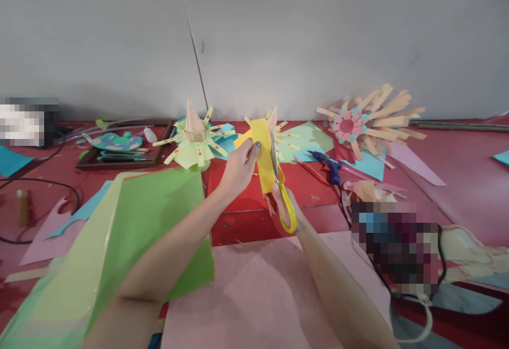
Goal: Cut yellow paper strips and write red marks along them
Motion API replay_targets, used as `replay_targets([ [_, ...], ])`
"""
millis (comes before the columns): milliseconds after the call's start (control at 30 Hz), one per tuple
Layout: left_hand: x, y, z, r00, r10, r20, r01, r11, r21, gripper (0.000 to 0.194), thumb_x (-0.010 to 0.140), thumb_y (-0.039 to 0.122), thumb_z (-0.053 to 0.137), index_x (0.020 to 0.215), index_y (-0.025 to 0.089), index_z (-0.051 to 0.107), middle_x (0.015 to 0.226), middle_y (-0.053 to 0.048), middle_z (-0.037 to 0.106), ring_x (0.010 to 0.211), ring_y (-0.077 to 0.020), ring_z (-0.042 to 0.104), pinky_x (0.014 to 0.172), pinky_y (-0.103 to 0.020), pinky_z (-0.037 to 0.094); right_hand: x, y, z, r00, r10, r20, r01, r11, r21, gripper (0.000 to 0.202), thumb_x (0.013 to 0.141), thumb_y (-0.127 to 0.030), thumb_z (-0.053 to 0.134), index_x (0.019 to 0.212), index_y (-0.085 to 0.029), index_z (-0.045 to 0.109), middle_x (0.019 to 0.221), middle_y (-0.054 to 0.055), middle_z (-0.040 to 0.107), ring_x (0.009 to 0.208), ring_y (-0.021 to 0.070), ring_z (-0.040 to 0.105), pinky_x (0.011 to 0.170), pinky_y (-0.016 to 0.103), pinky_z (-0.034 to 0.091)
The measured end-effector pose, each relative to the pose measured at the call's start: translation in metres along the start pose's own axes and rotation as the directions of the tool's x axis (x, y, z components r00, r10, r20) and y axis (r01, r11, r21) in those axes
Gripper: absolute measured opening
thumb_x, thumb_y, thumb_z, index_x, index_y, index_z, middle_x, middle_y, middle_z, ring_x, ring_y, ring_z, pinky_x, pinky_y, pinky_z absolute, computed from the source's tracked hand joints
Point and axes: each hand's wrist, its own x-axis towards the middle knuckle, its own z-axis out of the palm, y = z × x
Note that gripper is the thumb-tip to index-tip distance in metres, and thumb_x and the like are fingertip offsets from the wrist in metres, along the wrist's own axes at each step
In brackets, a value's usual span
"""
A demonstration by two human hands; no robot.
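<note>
At the far left of the red bench [461, 153], a black cable [43, 180] loops near a piece of pink paper [50, 232] with curved cut-outs. Behind it, a dark tray [89, 162] holds pens and a blue-and-green paper cutout [115, 141], with a small white bottle [150, 135] beside it; any label on that is too small to make out. Green card sheets [159, 211] lie in front, under the left forearm. Next stands a pale paper cone [193, 118], its base band carrying small lettering I cannot read and its radiating strips printed with red stars and characters, likewise illegible. Near the middle, the left hand [240, 166] has its fingers closed around yellow paper [260, 150], held up above the bench in front of a second, similar cone [272, 117]. Just right, the right hand [288, 208] grips yellow-handled scissors [292, 221], fingers at the handles, blades against the paper's right edge. Farther right lie a blue glue gun [331, 167], showing no readable brand, and a paper flower [348, 126] with long tan strips.
</note>
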Motion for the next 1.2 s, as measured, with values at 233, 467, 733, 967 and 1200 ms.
replay_targets([
  [233, 0.000, -0.001, 0.000, 1.000, -0.006, 0.006, 0.006, 1.000, -0.009, 0.028, 0.089, 0.028, 0.037, 0.064, 0.023, 0.025, 0.058, 0.005, 0.029, 0.053, -0.0109, 0.029, 0.051, -0.025, 0.026, 0.000, 0.005, 0.001, 1.000, -0.004, -0.008, 0.004, 1.000, 0.021, 0.054, 0.074, -0.071, 0.037, 0.068, -0.018, 0.047, 0.038, -0.008, 0.037, 0.032, 0.0055, 0.036, 0.036, 0.020, 0.032],
  [467, 0.000, -0.001, 0.000, 1.000, -0.005, 0.009, 0.005, 1.000, -0.019, 0.028, 0.089, 0.026, 0.038, 0.064, 0.023, 0.026, 0.057, 0.005, 0.031, 0.053, -0.0109, 0.031, 0.051, -0.025, 0.027, 0.000, 0.010, 0.000, 1.000, 0.010, -0.007, -0.010, 0.998, 0.054, 0.053, 0.074, -0.071, 0.039, 0.067, -0.019, 0.046, 0.037, -0.009, 0.035, 0.031, 0.0051, 0.033, 0.034, 0.020, 0.030],
  [733, 0.001, 0.001, 0.000, 1.000, 0.001, 0.005, -0.001, 0.999, -0.044, 0.027, 0.089, 0.024, 0.038, 0.064, 0.023, 0.028, 0.058, 0.005, 0.030, 0.052, -0.0105, 0.032, 0.051, -0.024, 0.028, -0.001, 0.008, 0.002, 0.999, 0.023, -0.039, -0.021, 0.998, 0.053, 0.054, 0.071, -0.072, 0.041, 0.064, -0.019, 0.044, 0.036, -0.009, 0.034, 0.029, 0.0036, 0.030, 0.032, 0.019, 0.027],
  [967, 0.001, 0.002, -0.001, 1.000, 0.007, 0.006, -0.007, 0.998, -0.064, 0.025, 0.089, 0.022, 0.038, 0.065, 0.022, 0.031, 0.060, 0.005, 0.034, 0.055, -0.0105, 0.035, 0.052, -0.024, 0.029, -0.001, 0.009, 0.001, 0.999, 0.022, -0.032, -0.020, 0.998, 0.058, 0.051, 0.073, -0.069, 0.043, 0.064, -0.019, 0.043, 0.039, -0.009, 0.033, 0.029, 0.0030, 0.030, 0.030, 0.018, 0.026],
  [1200, 0.002, -0.001, 0.000, 1.000, 0.005, 0.008, -0.005, 0.997, -0.076, 0.025, 0.090, 0.023, 0.038, 0.066, 0.022, 0.032, 0.061, 0.005, 0.034, 0.055, -0.0099, 0.034, 0.052, -0.023, 0.029, -0.002, 0.005, 0.000, 0.999, 0.041, -0.034, -0.039, 0.998, 0.040, 0.050, 0.073, -0.068, 0.044, 0.062, -0.019, 0.041, 0.038, -0.010, 0.032, 0.028, 0.0039, 0.031, 0.028, 0.018, 0.027],
])
